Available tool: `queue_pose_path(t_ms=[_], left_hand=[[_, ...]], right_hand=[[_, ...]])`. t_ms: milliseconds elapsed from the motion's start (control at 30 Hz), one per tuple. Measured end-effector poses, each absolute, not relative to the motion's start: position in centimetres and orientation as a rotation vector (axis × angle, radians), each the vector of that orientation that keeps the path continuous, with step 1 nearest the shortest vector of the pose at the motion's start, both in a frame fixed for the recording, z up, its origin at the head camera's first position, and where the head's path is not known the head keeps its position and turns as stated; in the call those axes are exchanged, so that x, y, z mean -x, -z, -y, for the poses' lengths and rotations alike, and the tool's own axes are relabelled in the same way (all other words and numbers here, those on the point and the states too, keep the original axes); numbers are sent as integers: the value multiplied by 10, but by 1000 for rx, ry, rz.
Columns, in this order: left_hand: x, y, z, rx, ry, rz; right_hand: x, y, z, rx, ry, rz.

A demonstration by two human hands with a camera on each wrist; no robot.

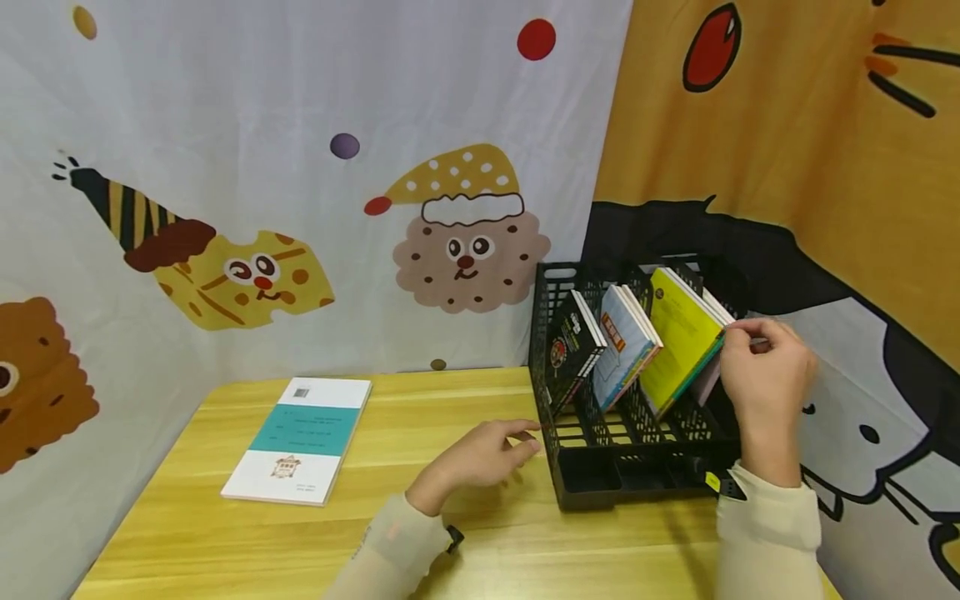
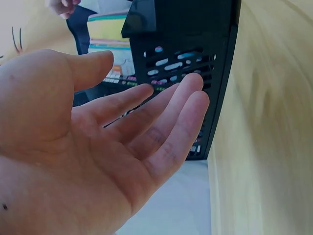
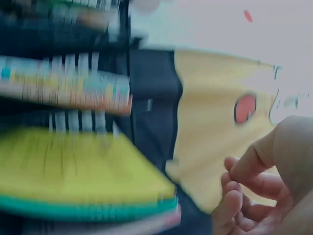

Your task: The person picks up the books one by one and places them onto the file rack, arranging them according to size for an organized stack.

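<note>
A black plastic book rack (image 1: 647, 452) stands at the table's right side with books leaning in its slots. From left to right come black books (image 1: 570, 350), light blue books (image 1: 624, 346) and a yellow book (image 1: 677, 340), with a pale one partly hidden behind it. My right hand (image 1: 768, 371) is near the yellow book's upper right corner. In the right wrist view its fingers (image 3: 234, 200) are curled, thumb against fingertips, apart from the books and holding nothing visible. My left hand (image 1: 480, 454), fingers extended, is beside the rack's left side, its palm (image 2: 98, 161) bare.
A white and teal book (image 1: 300, 442) lies flat on the left of the wooden table (image 1: 465, 533). Cartoon-printed curtains (image 1: 465, 83) hang behind the table and along the right side, close to the rack.
</note>
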State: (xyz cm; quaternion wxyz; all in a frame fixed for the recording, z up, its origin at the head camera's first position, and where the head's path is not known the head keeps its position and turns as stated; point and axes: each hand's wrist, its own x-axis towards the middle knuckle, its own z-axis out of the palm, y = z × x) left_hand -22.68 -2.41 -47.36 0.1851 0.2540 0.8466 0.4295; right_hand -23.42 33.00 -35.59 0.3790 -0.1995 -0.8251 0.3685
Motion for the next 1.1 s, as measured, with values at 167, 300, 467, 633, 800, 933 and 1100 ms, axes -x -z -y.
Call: queue_pose_path(t_ms=[167, 300, 467, 633, 800, 933, 1100], left_hand=[[231, 472, 36, -704, -1243, -2414], [233, 470, 48, -691, -1270, -2411], [238, 469, 66, -656, -1296, -2433], [242, 469, 83, -615, -1332, -2443], [242, 470, 103, -574, -1367, -2444], [239, 469, 124, -541, -1358, -2488], [234, 473, 156, -490, -1335, -2544]], right_hand=[[227, 353, -284, 188, -984, 2478], [229, 362, -244, -145, -1055, 2743], [235, 385, -194, -422, -1095, 2875], [238, 407, -158, -539, -1133, 2959], [238, 425, -121, -683, -1104, 2996], [236, 437, -89, -779, -1075, 3010], [236, 452, -58, -760, -1122, 3071]])
